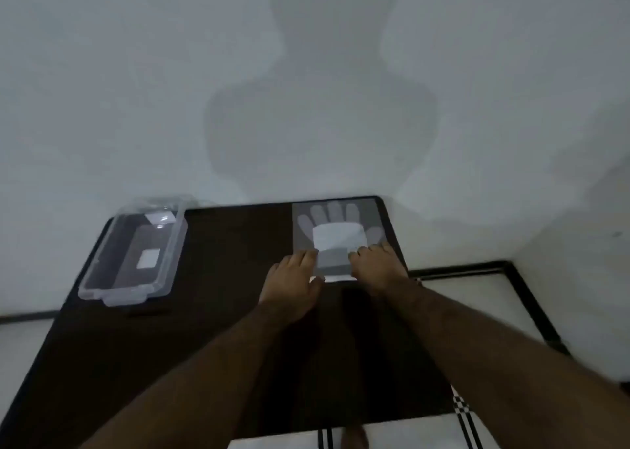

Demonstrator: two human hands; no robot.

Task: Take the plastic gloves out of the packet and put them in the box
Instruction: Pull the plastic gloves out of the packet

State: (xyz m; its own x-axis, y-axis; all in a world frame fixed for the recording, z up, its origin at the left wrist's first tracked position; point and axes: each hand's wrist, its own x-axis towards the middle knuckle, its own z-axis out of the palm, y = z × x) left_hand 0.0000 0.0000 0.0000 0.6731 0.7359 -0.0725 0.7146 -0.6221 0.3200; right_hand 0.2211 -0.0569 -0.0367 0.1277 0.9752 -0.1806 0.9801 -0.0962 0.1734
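A flat clear packet of plastic gloves (337, 223), with a hand outline and a white label, lies at the far right of the dark table (221, 312). My left hand (293, 285) rests on the packet's near left edge, fingers pressing on it. My right hand (378, 268) rests on its near right edge in the same way. Whether either hand pinches the packet or only touches it is unclear. A clear plastic box (133, 257) stands open at the far left of the table, with only a small white label visible on its bottom.
The box's clear lid (163, 206) leans behind it against the pale wall (306, 73). The table's right edge borders a white tiled floor with dark lines (477, 295). Bare dark tabletop lies between box and packet.
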